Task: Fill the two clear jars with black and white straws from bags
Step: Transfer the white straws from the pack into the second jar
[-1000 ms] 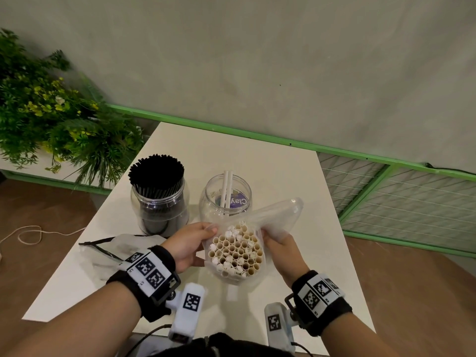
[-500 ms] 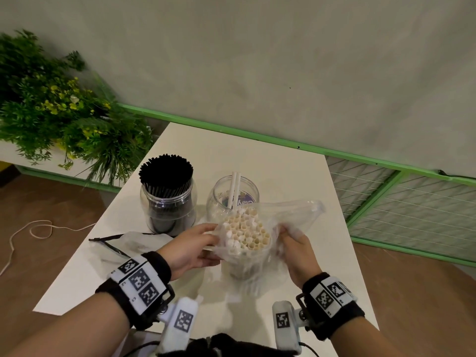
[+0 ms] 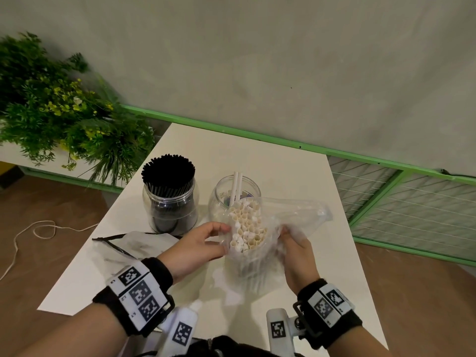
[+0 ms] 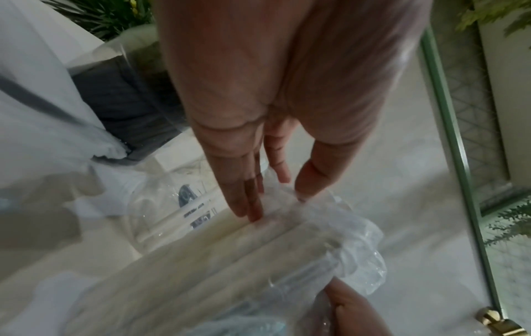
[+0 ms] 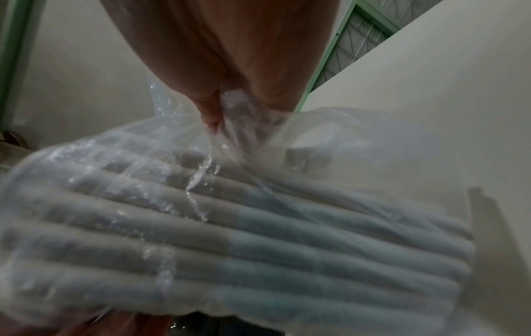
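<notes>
Working the clear bag (image 3: 260, 256) down off a bundle of white straws (image 3: 247, 228) looks to be the step in hand; the bundle stands upright near the table's (image 3: 296, 176) front edge, tube ends showing at the open mouth. The left hand (image 3: 198, 244) has its fingers fairly straight, tips touching the film at the bundle's left side; the right hand (image 3: 296, 249) pinches a gather of plastic between thumb and fingers on the right side. Just behind the bundle stands the nearly empty jar (image 3: 233, 199), holding only two white straws; to its left the other jar (image 3: 170, 202) is packed with black straws, with an emptied bag (image 3: 139, 243) lying flat in front of it. Next, I judge, the bundle must be freed or tipped mouth-first into the empty jar; loose film could snag, and the straws could spill.
</notes>
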Tool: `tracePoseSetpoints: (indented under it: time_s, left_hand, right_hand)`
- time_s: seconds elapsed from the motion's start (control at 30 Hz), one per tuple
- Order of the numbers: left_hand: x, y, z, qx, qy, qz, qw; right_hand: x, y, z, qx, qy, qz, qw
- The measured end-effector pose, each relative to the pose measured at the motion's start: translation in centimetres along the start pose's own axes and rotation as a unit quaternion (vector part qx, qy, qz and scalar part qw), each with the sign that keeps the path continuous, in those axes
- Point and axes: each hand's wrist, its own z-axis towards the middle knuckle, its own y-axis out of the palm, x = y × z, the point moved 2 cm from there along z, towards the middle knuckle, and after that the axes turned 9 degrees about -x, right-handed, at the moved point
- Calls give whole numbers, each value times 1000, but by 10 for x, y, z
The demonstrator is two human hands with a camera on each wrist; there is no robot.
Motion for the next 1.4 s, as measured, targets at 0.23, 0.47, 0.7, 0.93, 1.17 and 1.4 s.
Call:
tracePoseSetpoints:
  time_s: [0.23,0.47,0.7,0.93,1.17,1.4]
  left_hand:
    - [-10,3,2,27,39,166,985]
    - [0,4,-6,118,235,407,875]
    - [-18,3,-1,136,287,516,795]
    - [-56,-18,6,128,253,605,744]
    - [-21,-28,-3,102,200,407,885]
    - [34,14,8,58,168,572,801]
  right_hand:
    - [8,-1,2,0,-9,-33,999]
    - [27,-1,16,62,-4,23,998]
    - [29,4,15,52,-9,27,998]
    - [16,11,5,-2,-56,-87,995]
    - [17,2,5,-11,-51,-120,991]
    - [16,8,5,-44,-52,-127,990]
